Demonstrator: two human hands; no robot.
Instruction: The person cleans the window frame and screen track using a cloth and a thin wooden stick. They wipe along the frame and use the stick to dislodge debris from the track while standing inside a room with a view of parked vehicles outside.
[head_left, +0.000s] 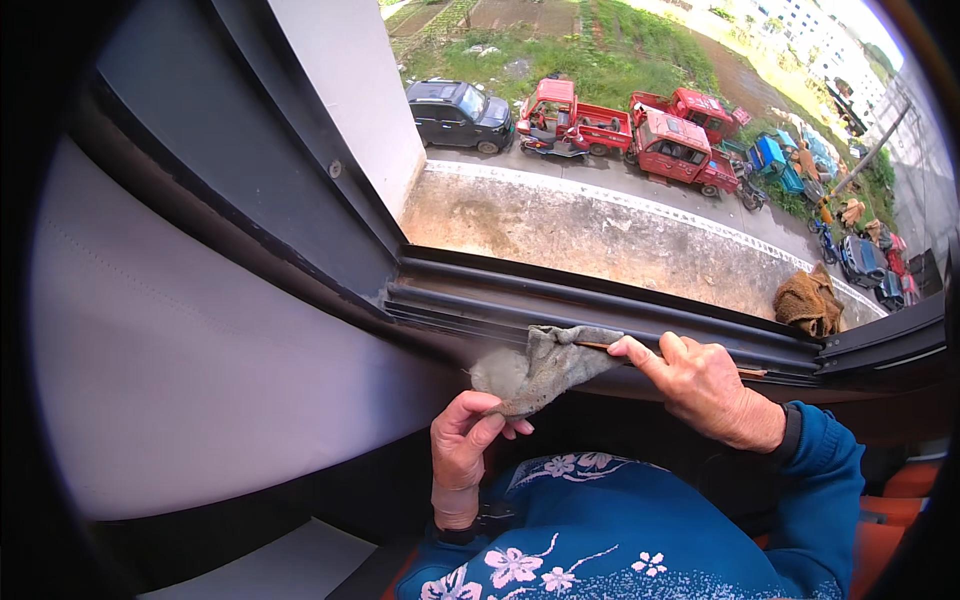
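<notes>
A grey, dirty cloth (566, 371) is stretched between my two hands above the inner edge of a dark metal window track (465, 304). My left hand (465, 442) pinches its lower left corner between thumb and fingers. With my right hand (694, 386) I grip a thin brown stick (752, 372); its left end lies against the cloth near my index fingertip. A pale, round, fuzzy patch (501, 373) shows beside the cloth, just above my left fingers; I cannot tell whether it is part of the cloth.
A bunched brown cloth (810, 301) lies on the outer ledge (562, 225) at the right. The dark window frame (300, 150) rises on the left, with a pale panel (187, 337) below it. Outside, far down, stand a dark car and several red cargo tricycles.
</notes>
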